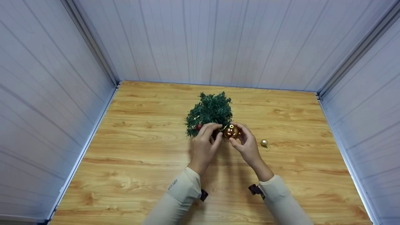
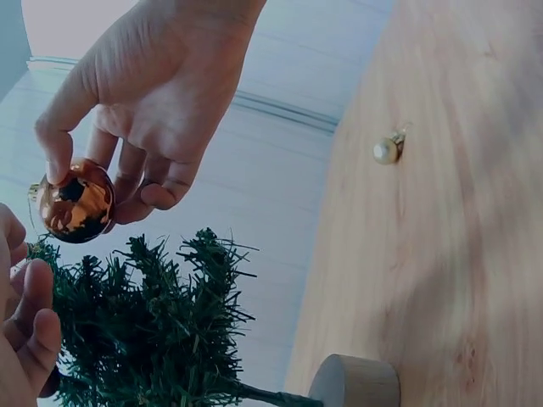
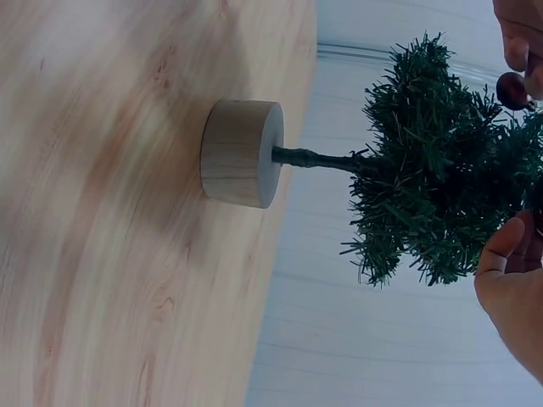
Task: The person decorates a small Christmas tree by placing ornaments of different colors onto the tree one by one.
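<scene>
A small artificial Christmas tree [image 1: 214, 107] stands on a round wooden base [image 3: 231, 153]. At its near right side, my right hand [image 1: 248, 148] holds a shiny gold Christmas ball [image 2: 76, 202] between thumb and fingers, its cap and thin loop toward the tree. My left hand [image 1: 204, 145] is at the lower front branches, thumb and index fingertips bent close to the loop; whether they pinch it I cannot tell. Beside the left fingers a red Christmas ball [image 3: 512, 91] hangs among the branches.
A smaller pale gold ball [image 1: 264, 142] with a thread loop lies on the wood-grain tabletop [image 1: 140, 156], right of my right hand. White panel walls [image 1: 212, 40] enclose the table at the back and both sides.
</scene>
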Motion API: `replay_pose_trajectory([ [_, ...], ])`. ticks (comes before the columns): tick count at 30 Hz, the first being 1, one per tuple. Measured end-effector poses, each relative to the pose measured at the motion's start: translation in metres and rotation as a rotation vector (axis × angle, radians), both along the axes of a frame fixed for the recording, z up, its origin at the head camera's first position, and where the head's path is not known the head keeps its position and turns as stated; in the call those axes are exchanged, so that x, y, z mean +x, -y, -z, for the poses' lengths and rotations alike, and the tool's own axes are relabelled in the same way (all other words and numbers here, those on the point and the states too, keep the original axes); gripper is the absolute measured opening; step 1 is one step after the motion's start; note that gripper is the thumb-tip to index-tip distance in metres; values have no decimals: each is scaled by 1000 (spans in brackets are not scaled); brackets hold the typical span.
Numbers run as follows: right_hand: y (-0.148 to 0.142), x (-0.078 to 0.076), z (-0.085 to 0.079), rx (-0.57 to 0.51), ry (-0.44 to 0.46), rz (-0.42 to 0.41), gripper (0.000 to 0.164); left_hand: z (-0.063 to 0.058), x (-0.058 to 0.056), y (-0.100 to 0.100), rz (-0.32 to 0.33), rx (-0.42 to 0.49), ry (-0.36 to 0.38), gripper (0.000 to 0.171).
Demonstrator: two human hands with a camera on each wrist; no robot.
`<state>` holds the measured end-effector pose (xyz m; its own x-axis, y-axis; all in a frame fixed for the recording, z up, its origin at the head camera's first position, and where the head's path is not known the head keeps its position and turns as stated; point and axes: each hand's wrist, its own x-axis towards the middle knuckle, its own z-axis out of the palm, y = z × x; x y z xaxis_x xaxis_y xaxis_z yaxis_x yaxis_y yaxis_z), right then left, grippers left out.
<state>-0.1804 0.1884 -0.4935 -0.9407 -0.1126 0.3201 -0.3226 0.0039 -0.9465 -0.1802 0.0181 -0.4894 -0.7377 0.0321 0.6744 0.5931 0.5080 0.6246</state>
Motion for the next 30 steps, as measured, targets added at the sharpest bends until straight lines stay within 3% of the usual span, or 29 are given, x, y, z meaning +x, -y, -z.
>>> replay_pose_trajectory([
  [7, 1, 0, -1, 25, -4, -9, 48, 0, -1, -2, -15, -73, 27, 17],
  [17, 2, 1, -1, 28, -4, -17, 49, -5, -1, 0, -4, -35, 10, 5],
  [22, 7, 11, -19, 72, 12, -10, 48, -11, -1, 3, -13, -34, 5, 4],
  [24, 9, 16, -26, 108, 14, -4, 48, -15, -2, 5, -1, -27, 2, 5],
  [30, 10, 18, -22, 187, 6, -10, 47, -28, -7, 10, 81, 31, 10, 5],
])
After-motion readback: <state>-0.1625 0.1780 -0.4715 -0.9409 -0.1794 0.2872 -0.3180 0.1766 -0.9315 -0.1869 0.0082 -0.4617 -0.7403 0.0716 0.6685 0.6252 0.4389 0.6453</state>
